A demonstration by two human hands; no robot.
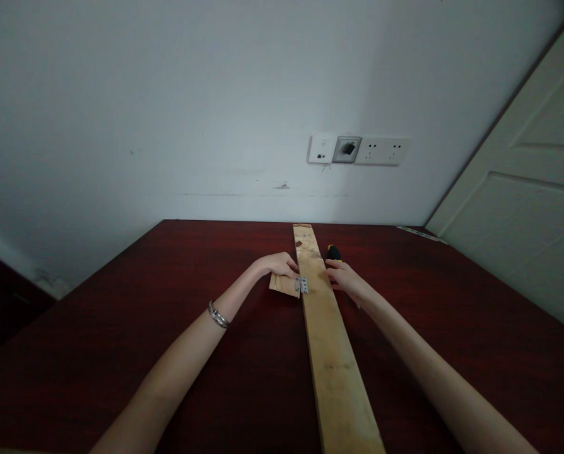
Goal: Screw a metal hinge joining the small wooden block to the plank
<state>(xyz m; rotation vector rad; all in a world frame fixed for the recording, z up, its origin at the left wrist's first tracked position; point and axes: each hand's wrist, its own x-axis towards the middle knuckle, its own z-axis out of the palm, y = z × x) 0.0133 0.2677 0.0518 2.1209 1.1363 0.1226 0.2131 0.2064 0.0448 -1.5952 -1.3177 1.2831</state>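
Observation:
A long wooden plank [336,353] lies on the dark red table, running away from me toward the wall. A small metal hinge [301,285] joins its left edge to a short piece of wood [283,285]. My left hand [281,263] is closed over the far side of that short piece, its fingertips beside the plank. At the plank's right edge is my right hand [346,277], fingers apart and touching the edge. A screwdriver with a black and yellow handle [333,253] lies just beyond and partly under this hand; most of its shaft is hidden.
The table [206,252] meets a pale wall with a row of sockets [381,151] and a black plug [349,149]. On the right stands a white panelled door [537,189]. A thin pale strip [421,234] lies by the table's far right corner.

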